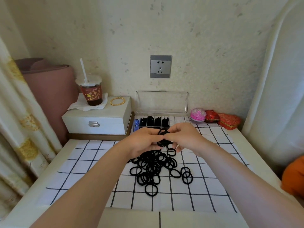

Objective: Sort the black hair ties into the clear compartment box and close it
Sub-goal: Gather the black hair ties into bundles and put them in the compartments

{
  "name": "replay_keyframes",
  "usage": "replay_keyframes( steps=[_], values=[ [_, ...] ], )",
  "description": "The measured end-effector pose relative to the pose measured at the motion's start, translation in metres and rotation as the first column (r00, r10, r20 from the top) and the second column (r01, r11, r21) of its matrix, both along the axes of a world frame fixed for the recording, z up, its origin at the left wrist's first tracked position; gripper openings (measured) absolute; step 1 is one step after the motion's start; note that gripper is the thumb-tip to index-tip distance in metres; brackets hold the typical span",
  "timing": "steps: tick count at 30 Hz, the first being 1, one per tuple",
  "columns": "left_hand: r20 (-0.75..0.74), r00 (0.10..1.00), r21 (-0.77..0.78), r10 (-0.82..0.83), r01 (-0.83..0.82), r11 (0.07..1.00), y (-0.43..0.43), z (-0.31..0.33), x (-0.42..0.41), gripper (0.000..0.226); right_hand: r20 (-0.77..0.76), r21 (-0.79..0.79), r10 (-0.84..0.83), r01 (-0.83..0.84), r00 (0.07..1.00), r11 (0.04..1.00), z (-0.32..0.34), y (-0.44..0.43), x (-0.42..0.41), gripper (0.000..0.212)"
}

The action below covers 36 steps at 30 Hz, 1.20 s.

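Note:
A loose pile of black hair ties [153,168] lies on the checked cloth in the middle of the table. Above it, my left hand [144,142] and my right hand [184,137] meet and together pinch a small bunch of black hair ties [163,139]. Behind my hands stands the clear compartment box [181,120], its lid [162,102] raised upright against the wall. Several of its left compartments hold black ties, and one at the far left holds something blue [136,124]. The right compartments look bare.
A white jewellery case [98,119] at the back left carries a drink cup with a straw [91,92] and gold bangles [117,101]. Pink and red trinket boxes [213,118] sit right of the clear box. An orange object [294,176] lies at the right edge.

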<state>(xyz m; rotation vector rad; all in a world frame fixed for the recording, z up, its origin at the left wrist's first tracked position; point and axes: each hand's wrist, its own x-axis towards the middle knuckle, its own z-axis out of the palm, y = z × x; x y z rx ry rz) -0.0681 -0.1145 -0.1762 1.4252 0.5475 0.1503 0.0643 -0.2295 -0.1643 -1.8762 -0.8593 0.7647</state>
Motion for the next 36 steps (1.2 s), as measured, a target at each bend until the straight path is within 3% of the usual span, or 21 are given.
replay_keyframes(
  steps=[2, 6, 11, 14, 19, 22, 27, 32, 36],
  values=[
    [0.013, 1.0, -0.017, -0.018, 0.018, 1.0, -0.001, 0.001, -0.001, 0.025, -0.135, 0.005, 0.067, -0.066, 0.989, 0.998, 0.002, -0.003, 0.006, 0.032],
    [0.041, 0.998, 0.001, -0.037, 0.037, 0.999, -0.006, 0.005, 0.001, 0.024, -0.426, 0.002, 0.248, -0.274, 0.87, 0.962, 0.007, -0.013, 0.019, 0.028],
    [0.018, 0.989, 0.172, 0.147, -0.148, 0.974, -0.011, 0.004, 0.004, 0.03, -0.455, 0.0, 0.201, -0.225, 0.868, 0.974, 0.002, -0.013, 0.026, 0.035],
    [0.056, 0.963, 0.264, 0.265, -0.27, 0.926, -0.015, 0.004, 0.006, 0.02, -0.476, 0.029, 0.172, -0.179, 0.863, 0.983, 0.0, -0.012, 0.024, 0.031],
    [0.132, 0.96, 0.323, 0.247, -0.277, 0.905, -0.016, 0.003, 0.006, 0.014, -0.524, 0.095, 0.137, -0.102, 0.84, 0.99, -0.001, -0.011, 0.018, 0.028],
    [0.074, 0.987, 0.436, 0.145, -0.163, 0.885, -0.013, 0.002, 0.008, 0.02, -0.519, 0.082, 0.093, -0.059, 0.85, 0.995, -0.004, -0.01, 0.018, 0.035],
    [-0.001, 0.998, 0.504, 0.062, -0.053, 0.862, 0.0, 0.009, 0.017, 0.026, -0.419, 0.062, -0.002, 0.031, 0.908, 0.998, -0.001, -0.006, 0.03, 0.029],
    [-0.025, 0.994, 0.701, 0.107, -0.058, 0.711, 0.023, 0.003, 0.043, 0.034, -0.221, 0.096, -0.181, 0.206, 0.958, 0.974, 0.007, 0.019, 0.053, 0.034],
    [-0.07, 0.991, 0.831, 0.118, -0.008, 0.556, 0.04, -0.012, 0.058, 0.039, -0.088, 0.096, -0.243, 0.251, 0.966, 0.963, 0.006, 0.037, 0.065, 0.021]
  ],
)
